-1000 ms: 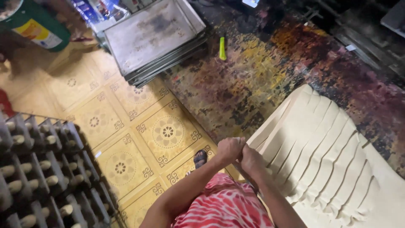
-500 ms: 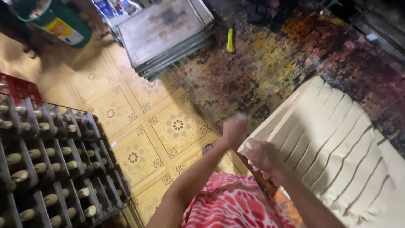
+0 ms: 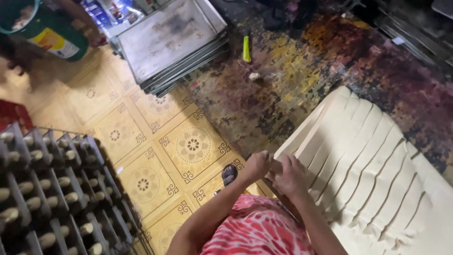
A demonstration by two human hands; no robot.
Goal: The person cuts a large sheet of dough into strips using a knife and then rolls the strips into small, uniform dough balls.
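Left of the pale dough sheet (image 3: 377,170), the dark metal rack (image 3: 52,189) holds rolled dough pieces in its slots, and at the sheet's near-left edge, where it is sliced into long strips, my left hand (image 3: 257,165) and right hand (image 3: 289,175) pinch together on one strip end.

Both hands, left hand (image 3: 256,166) and right hand (image 3: 289,175), meet at the near edge of the dough sheet (image 3: 377,160), which spreads to their right. Left of them sits the dough-piece rack (image 3: 52,189); beyond them a tray stack (image 3: 170,42), a knife (image 3: 246,48) just beside it.
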